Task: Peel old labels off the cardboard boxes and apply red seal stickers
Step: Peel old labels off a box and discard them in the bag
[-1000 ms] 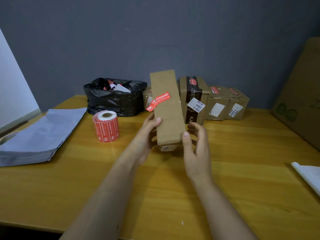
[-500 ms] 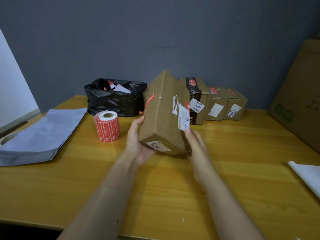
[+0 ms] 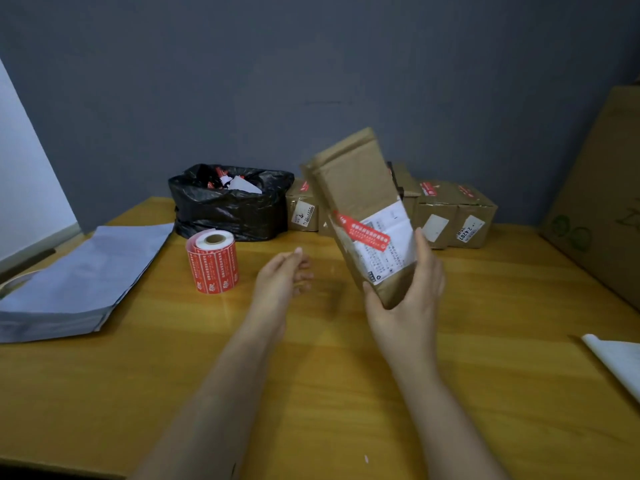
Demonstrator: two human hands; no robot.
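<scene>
1. Cardboard box [image 3: 360, 202] is hanging tilted above the surface [image 3: 346, 393]. Its lower end is sitting in the right grip [image 3: 408, 296], with the thumb running up one edge of the labelled face and the fingers wrapping the opposite edge.
2. Left grip [image 3: 284, 275] is hovering between the sticker roll [image 3: 213, 261] and the box, touching neither. Its fingers are loosely curled and carrying nothing I can see.
3. White label [image 3: 388, 251] is covering the lower part of the face turned toward the person. A red seal sticker [image 3: 363, 232] is lying diagonally across the label's upper part and reaching the box's left edge.
4. My read on the step: the person is checking this box over, and the label peel is not yet started.
5. Next move is likely calling for the left grip to come in and lift a label corner clear of the red strip. The right grip would be bracing the box against the pull. The risk is the paper tearing or dragging the seal along with it.
6. Hard to make out:
   - Label print is blurring out, and so are the left fingertips.
   - The box's rear face is facing away.
   - The held box is covering part of the row of boxes [image 3: 453, 216] at the wall.
   - The frame edge is cutting off the big cardboard sheet [image 3: 602, 202] on the right.
</scene>
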